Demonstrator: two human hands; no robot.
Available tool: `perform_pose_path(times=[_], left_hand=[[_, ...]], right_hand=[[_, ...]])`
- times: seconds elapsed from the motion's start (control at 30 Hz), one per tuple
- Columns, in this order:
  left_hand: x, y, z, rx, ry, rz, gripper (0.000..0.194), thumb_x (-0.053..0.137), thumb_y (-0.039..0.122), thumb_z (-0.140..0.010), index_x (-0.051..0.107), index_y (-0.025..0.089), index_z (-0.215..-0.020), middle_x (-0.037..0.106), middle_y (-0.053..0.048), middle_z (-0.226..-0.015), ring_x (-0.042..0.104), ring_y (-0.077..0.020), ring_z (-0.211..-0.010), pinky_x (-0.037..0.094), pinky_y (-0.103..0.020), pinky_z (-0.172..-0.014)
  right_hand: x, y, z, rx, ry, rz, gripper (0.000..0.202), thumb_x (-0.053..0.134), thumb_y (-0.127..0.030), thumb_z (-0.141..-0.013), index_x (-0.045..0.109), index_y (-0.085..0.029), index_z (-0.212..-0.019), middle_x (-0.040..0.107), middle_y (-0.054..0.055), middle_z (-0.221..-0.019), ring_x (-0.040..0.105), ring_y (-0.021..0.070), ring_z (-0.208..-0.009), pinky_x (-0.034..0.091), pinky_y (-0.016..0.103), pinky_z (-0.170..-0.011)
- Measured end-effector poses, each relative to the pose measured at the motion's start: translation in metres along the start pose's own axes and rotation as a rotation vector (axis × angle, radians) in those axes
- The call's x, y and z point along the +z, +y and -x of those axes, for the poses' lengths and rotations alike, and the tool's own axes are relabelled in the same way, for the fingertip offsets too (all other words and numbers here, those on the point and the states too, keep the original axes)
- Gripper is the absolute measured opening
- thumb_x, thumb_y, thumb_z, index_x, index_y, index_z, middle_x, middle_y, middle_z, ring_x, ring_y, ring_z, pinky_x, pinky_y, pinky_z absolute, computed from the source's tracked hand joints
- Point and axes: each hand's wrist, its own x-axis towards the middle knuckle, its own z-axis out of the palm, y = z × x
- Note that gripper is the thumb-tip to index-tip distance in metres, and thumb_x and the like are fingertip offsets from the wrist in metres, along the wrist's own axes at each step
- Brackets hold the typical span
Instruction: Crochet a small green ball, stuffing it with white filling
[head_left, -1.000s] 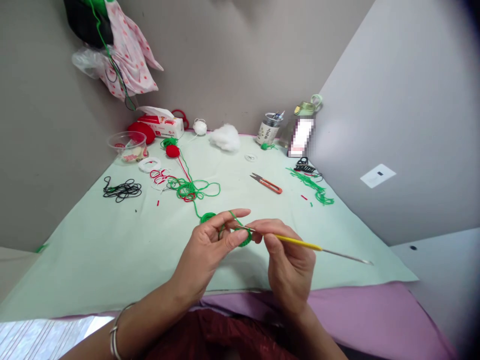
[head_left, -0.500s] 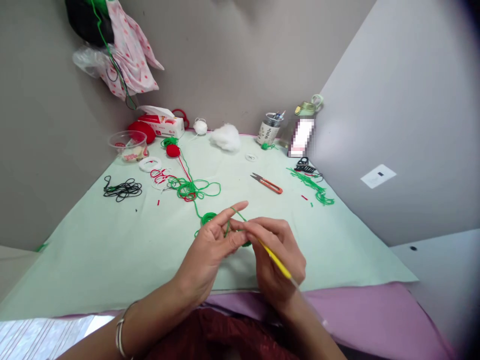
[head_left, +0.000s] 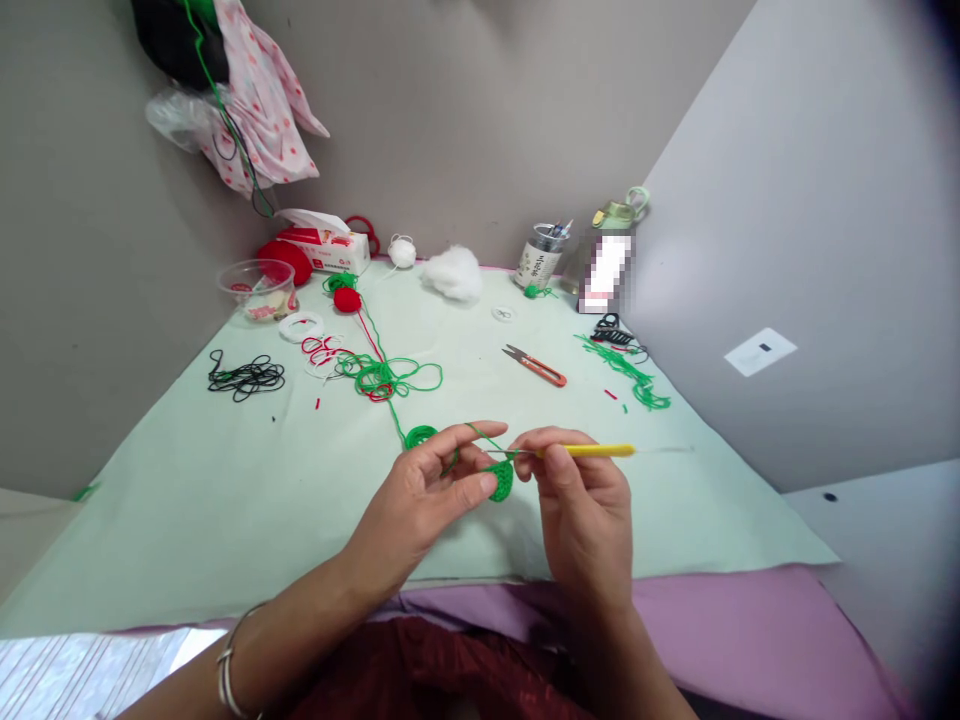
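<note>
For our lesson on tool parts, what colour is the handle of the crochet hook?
The handle is plain yellow, best seen in the current head view.

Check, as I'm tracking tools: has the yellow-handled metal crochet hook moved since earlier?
Yes: the crochet hook swung up and right; its free end, earlier beyond the pale green tabletop, now shows over it.

Serves as the worktop point(head_left: 300, 500), covered in pale green. Carries orange snips point(head_left: 538, 368). Left of the snips, bears a green yarn tangle point(head_left: 371, 378), then black cord point(head_left: 246, 380) farther off; nearer the front, a green coil point(head_left: 420, 437). Behind them, holds a pen cup point(head_left: 537, 268); behind-left, white stuffing point(head_left: 454, 274), a red ball point(head_left: 347, 300), a tissue box point(head_left: 341, 257) and a clear tub point(head_left: 264, 312). To their right, holds green strands point(head_left: 628, 374).
</note>
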Motion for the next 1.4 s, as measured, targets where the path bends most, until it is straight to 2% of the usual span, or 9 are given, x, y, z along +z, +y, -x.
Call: perform_pose_path(times=[0.13,0.33,0.63,0.73,0.83,1.0,1.1,1.2,1.4], left_hand=[[-0.003,0.001,0.001,0.003,0.025,-0.018,0.038,0.078,0.036,-0.090,0.075,0.034,-0.127,0.061,0.001,-0.094,0.056,-0.0143,-0.092,0.043,-0.025,-0.086],[-0.003,0.005,0.003,0.028,0.057,-0.053,0.034,0.077,0.033,-0.090,0.076,0.033,-0.124,0.059,0.001,-0.094,0.056,-0.0130,-0.090,0.044,-0.024,-0.084],[-0.001,-0.001,0.003,0.186,0.124,-0.318,0.034,0.072,0.023,-0.090,0.073,0.028,-0.124,0.066,-0.001,-0.099,0.061,-0.0170,-0.099,0.045,-0.031,-0.097],[0.002,-0.004,0.003,0.275,0.155,-0.394,0.017,0.075,0.020,-0.088,0.074,0.024,-0.105,0.070,-0.004,-0.115,0.062,-0.0205,-0.112,0.044,-0.034,-0.103],[0.003,-0.005,0.003,0.333,0.196,-0.448,0.006,0.073,0.021,-0.091,0.073,0.024,-0.096,0.073,-0.005,-0.117,0.062,-0.0214,-0.114,0.042,-0.035,-0.105],[0.005,-0.003,0.005,0.409,0.233,-0.536,0.012,0.075,0.021,-0.089,0.079,0.026,-0.099,0.074,-0.003,-0.097,0.063,-0.0203,-0.094,0.046,-0.035,-0.094],[0.005,0.000,0.006,0.353,0.247,-0.482,0.012,0.079,0.024,-0.086,0.081,0.026,-0.098,0.074,-0.003,-0.095,0.063,-0.0218,-0.096,0.045,-0.035,-0.096],[0.006,0.002,0.005,0.210,0.267,-0.347,0.031,0.082,0.031,-0.085,0.078,0.028,-0.116,0.071,-0.001,-0.094,0.059,-0.0188,-0.091,0.044,-0.032,-0.093],[0.010,0.003,0.001,0.000,0.181,0.068,0.059,0.088,0.035,-0.080,0.068,0.025,-0.135,0.063,0.002,-0.087,0.045,-0.0105,-0.071,0.039,-0.025,-0.068]], right_hand=[[0.000,-0.003,-0.004,0.090,-0.016,-0.150,0.020,0.065,-0.033,-0.101,0.078,-0.023,-0.089,0.071,0.001,-0.083,0.062,0.0102,-0.070,0.052,0.024,-0.069],[-0.003,-0.006,-0.002,0.033,-0.059,-0.060,0.024,0.058,-0.033,-0.105,0.076,-0.024,-0.092,0.070,-0.001,-0.086,0.063,0.0108,-0.075,0.053,0.024,-0.074],[-0.006,-0.009,0.011,-0.338,-0.117,0.396,0.024,0.051,-0.011,-0.104,0.071,-0.023,-0.109,0.073,0.002,-0.096,0.067,0.0153,-0.087,0.053,0.032,-0.079],[-0.005,-0.007,0.013,-0.468,-0.140,0.430,0.028,0.051,-0.005,-0.101,0.069,-0.022,-0.114,0.073,0.004,-0.099,0.068,0.0190,-0.092,0.053,0.036,-0.080],[-0.005,-0.005,0.014,-0.468,-0.134,0.408,0.029,0.050,-0.004,-0.100,0.069,-0.022,-0.114,0.073,0.005,-0.097,0.068,0.0206,-0.091,0.053,0.038,-0.077],[-0.004,-0.004,0.014,-0.482,-0.153,0.433,0.030,0.050,-0.004,-0.099,0.069,-0.022,-0.113,0.073,0.006,-0.095,0.069,0.0209,-0.089,0.054,0.038,-0.076],[-0.002,-0.002,0.014,-0.577,-0.144,0.518,0.030,0.051,-0.003,-0.098,0.068,-0.021,-0.115,0.073,0.007,-0.098,0.069,0.0207,-0.090,0.056,0.037,-0.076],[0.000,0.000,0.015,-0.627,-0.100,0.552,0.031,0.052,-0.005,-0.098,0.068,-0.023,-0.117,0.074,0.007,-0.096,0.070,0.0212,-0.091,0.058,0.037,-0.075],[-0.002,0.006,0.019,-0.729,-0.080,0.806,0.038,0.062,-0.006,-0.095,0.073,-0.030,-0.122,0.072,0.007,-0.105,0.070,0.0216,-0.093,0.059,0.036,-0.073]])
